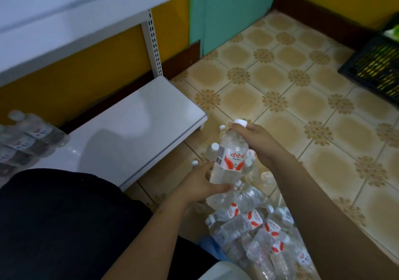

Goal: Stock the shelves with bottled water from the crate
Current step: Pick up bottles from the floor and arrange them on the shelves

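Water bottle (228,156) held near-upright over the bottle pile (254,221).
Its capped neck is pinched by the right hand (257,141); its base is gripped by the left hand (200,184), cap tilted slightly away.

A single wide-angle camera, worn on the person's head, looked forward and steeply down from close range. It faced the tiled floor (280,98) ahead, with the white bottom shelf (129,124) to the left and a dark crate (375,68) at the far right edge. Both forearms reached into the lower centre of the frame. Straight edges bowed toward the frame's borders. There was no second view.
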